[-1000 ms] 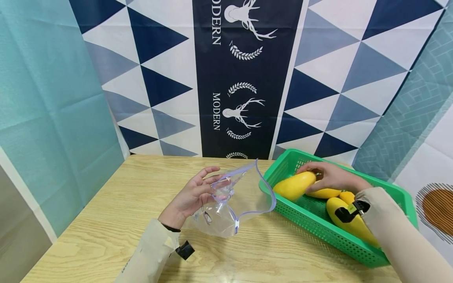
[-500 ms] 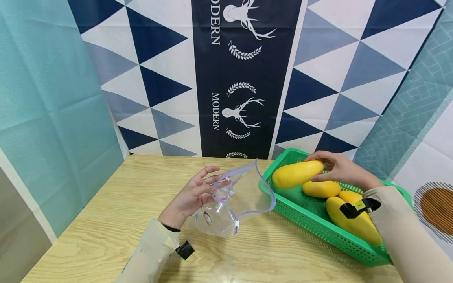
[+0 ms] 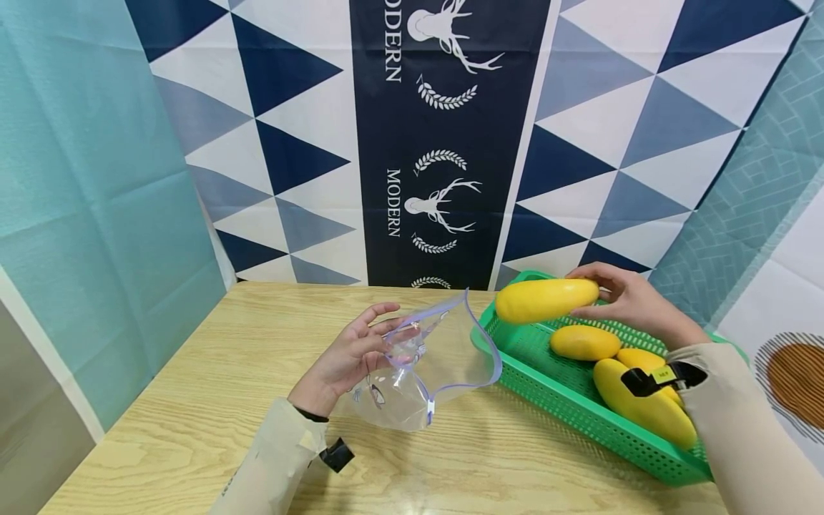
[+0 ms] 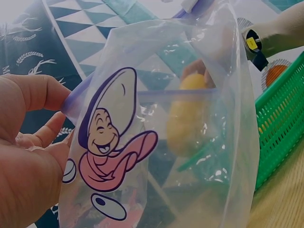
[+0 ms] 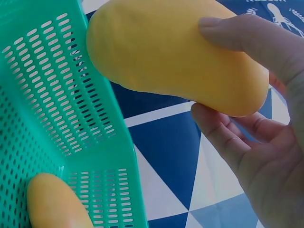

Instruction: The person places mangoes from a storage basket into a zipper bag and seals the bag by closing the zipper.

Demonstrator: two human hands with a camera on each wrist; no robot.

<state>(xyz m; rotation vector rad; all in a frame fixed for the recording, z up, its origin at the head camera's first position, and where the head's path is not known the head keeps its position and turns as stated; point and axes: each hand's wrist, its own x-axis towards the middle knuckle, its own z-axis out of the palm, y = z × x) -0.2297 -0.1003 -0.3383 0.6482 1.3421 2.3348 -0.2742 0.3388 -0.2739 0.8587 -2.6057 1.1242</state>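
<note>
My left hand (image 3: 347, 357) holds a clear zip bag (image 3: 463, 354) with a purple seal by one side of its mouth, which gapes to the right. In the left wrist view, a cartoon print shows on the bag (image 4: 116, 142), and the fingers pinch its rim. A large yellow mango (image 3: 543, 300) is in my right hand (image 3: 634, 304), raised above the far-left end of the green basket (image 3: 547, 393). The right wrist view has the thumb on one face of the mango (image 5: 166, 47) and the fingers against the other.
More mangoes (image 3: 644, 404) lie in the basket, one smaller mango (image 3: 584, 342) near its middle. Basket and hands are over a wooden table (image 3: 212, 372). A patterned cloth (image 3: 296, 143) hangs behind, with a teal cloth (image 3: 96, 200) at the left.
My right hand has lifted the mango out of the basket, upward and slightly right, turning it nearly level. The left hand and bag have stayed put.
</note>
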